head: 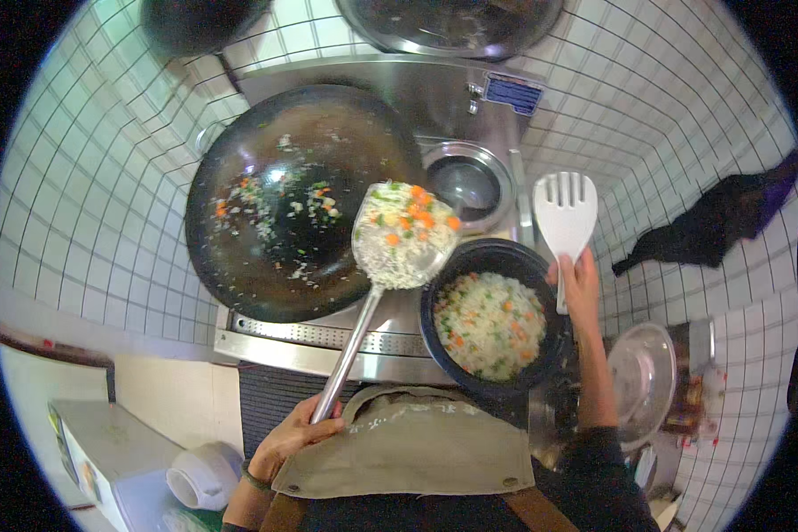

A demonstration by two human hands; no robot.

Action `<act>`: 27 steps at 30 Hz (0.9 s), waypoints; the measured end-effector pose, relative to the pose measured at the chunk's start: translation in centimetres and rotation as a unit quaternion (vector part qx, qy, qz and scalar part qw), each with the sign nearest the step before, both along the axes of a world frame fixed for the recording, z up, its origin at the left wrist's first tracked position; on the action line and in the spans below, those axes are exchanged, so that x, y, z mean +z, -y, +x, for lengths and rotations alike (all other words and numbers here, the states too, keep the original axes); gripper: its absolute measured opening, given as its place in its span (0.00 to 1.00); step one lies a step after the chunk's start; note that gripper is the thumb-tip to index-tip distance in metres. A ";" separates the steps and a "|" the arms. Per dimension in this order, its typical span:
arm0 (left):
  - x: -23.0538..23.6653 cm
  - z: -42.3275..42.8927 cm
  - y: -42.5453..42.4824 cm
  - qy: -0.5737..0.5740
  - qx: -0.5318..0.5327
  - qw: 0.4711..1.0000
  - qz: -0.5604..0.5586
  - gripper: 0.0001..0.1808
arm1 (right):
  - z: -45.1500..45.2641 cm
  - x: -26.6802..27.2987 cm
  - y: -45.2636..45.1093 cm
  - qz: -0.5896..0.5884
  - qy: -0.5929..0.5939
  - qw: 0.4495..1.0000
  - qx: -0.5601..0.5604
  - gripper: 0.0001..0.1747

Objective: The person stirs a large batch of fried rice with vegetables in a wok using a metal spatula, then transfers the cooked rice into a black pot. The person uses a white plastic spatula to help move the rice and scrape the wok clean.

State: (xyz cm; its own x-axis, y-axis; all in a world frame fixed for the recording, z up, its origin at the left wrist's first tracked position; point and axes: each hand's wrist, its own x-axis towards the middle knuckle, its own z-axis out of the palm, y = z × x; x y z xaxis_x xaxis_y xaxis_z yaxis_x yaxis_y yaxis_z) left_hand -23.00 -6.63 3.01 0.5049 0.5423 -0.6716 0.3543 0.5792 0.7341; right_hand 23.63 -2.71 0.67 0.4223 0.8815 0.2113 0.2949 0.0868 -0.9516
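My left hand (pixel 300 429) grips the handle of a metal wok spatula (pixel 356 349). On its blade lies a heap of rice (pixel 399 229) with orange carrot pieces and green bits, held between the wok and the pot. The large dark wok (pixel 332 126) on the left has scattered rice, carrot and green scraps over its inside. To the right, a dark round pot (pixel 432 339) contains more rice with vegetables (pixel 495 326). A white slotted plastic rice paddle (pixel 565 216) is upheld in my right hand (pixel 578 286), just beyond the pot's right rim.
Behind the pot is a round metal-rimmed opening (pixel 472 186) in the steel stove top (pixel 399 366). A clear bowl (pixel 642 386) stands at the right. Black cloth (pixel 711 213) hangs by the tiled wall. A white plastic container (pixel 206 475) is at lower left.
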 end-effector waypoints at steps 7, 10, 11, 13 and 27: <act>-1.5 5.0 -0.6 0.029 -0.177 0.981 0.076 0.13 | 7.0 -0.7 1.3 -0.034 0.374 0.925 -0.063 0.11; -2.0 6.2 -0.4 0.051 -0.179 0.982 0.036 0.15 | 8.4 -1.8 1.6 0.031 0.485 0.874 -0.008 0.12; -2.1 6.4 -0.3 0.022 -0.188 0.982 0.021 0.16 | 8.6 -2.3 1.6 0.023 0.487 0.873 -0.006 0.12; -2.4 6.8 -0.3 0.044 -0.205 0.977 0.051 0.17 | 8.7 -3.0 1.6 -0.021 0.477 0.879 0.002 0.12; -4.2 8.3 0.5 0.032 -0.216 0.972 0.082 0.20 | 6.4 -3.3 -0.4 -0.062 0.533 0.842 0.062 0.03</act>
State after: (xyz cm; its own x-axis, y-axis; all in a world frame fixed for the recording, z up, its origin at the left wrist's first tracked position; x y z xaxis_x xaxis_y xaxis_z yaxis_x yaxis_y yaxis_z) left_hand -14.68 -7.17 -1.14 0.7473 0.3674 -0.5536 0.4893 0.2594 0.8326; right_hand 30.02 -2.27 -2.66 -0.0448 0.9481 0.3148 0.9827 0.0984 -0.1567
